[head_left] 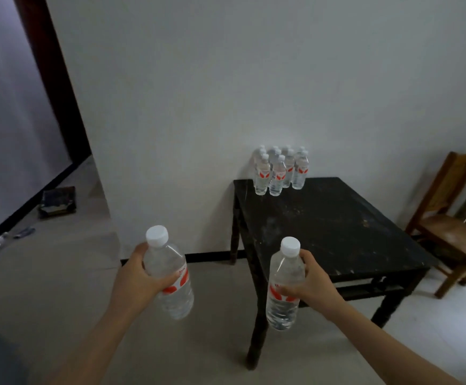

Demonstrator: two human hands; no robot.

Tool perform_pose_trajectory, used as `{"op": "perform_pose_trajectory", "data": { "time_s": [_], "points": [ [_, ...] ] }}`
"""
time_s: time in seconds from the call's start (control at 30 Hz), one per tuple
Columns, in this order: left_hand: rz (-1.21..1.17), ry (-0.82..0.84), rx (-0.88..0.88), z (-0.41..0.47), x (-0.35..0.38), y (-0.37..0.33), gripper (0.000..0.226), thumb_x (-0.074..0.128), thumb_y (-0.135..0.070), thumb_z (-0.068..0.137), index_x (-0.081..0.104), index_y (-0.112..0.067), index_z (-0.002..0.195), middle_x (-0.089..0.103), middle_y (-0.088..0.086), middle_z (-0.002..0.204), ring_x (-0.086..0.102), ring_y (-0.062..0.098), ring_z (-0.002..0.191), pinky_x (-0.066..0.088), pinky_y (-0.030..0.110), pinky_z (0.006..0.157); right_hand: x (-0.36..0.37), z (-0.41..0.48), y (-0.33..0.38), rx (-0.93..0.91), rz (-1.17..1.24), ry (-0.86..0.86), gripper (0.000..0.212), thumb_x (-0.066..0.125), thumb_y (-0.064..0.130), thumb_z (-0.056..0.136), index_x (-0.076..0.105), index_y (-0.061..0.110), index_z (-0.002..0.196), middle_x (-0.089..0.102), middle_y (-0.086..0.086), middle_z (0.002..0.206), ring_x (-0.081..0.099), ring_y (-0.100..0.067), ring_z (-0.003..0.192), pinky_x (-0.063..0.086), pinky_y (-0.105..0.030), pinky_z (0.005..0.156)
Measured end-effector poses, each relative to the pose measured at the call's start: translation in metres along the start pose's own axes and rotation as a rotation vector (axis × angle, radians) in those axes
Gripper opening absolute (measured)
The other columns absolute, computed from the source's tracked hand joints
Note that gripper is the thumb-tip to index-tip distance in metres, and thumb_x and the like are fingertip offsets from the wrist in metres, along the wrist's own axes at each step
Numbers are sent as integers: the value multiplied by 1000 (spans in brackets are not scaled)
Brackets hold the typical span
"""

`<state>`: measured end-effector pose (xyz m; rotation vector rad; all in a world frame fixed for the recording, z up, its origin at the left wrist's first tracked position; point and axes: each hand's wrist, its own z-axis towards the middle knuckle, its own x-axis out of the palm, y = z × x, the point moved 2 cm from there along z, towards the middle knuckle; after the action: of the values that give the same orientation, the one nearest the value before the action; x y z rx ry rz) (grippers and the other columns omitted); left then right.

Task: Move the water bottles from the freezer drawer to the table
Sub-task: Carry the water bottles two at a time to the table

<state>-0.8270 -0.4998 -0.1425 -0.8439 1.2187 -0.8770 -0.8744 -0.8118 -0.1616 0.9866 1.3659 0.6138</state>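
My left hand (139, 276) grips a clear water bottle (170, 298) with a white cap and red label, held upright over the floor left of the table. My right hand (313, 282) holds a second such water bottle (281, 309), upright, in front of the table's near left corner. The black square table (337, 232) stands against the white wall. Several more water bottles (279, 170) stand in a tight cluster on its far left corner. The freezer drawer is out of view.
A wooden chair (448, 223) stands to the right of the table by the wall. On the floor at the left lie a dark flat box (57, 202) and some small items near a doorway. Pale floor lies between me and the table.
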Motion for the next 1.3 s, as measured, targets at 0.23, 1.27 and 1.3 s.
{"op": "perform_pose_trajectory", "data": {
  "time_s": [0.23,1.27,1.3],
  "points": [
    [-131,185,52,81,28,7,66,82,-48,45,52,-34,102,65,-10,94,62,8,86,48,25,69,8,41,20,33,-4,-117,83,83,24,61,36,26,130,55,7,113,56,-15,108,51,-34,91],
    [-109,532,81,506,248,48,42,81,-27,63,47,-38,85,58,-15,82,57,11,77,47,33,76,6,427,-18,243,31,-319,79,82,16,64,33,36,123,54,12,106,54,-7,101,47,-20,80],
    [-97,551,118,519,258,48,47,82,-23,64,44,-40,85,55,-18,81,56,11,77,46,32,74,5,435,-18,265,38,-350,79,82,16,65,32,36,123,53,13,106,52,-7,103,47,-24,84]
  ]
}}
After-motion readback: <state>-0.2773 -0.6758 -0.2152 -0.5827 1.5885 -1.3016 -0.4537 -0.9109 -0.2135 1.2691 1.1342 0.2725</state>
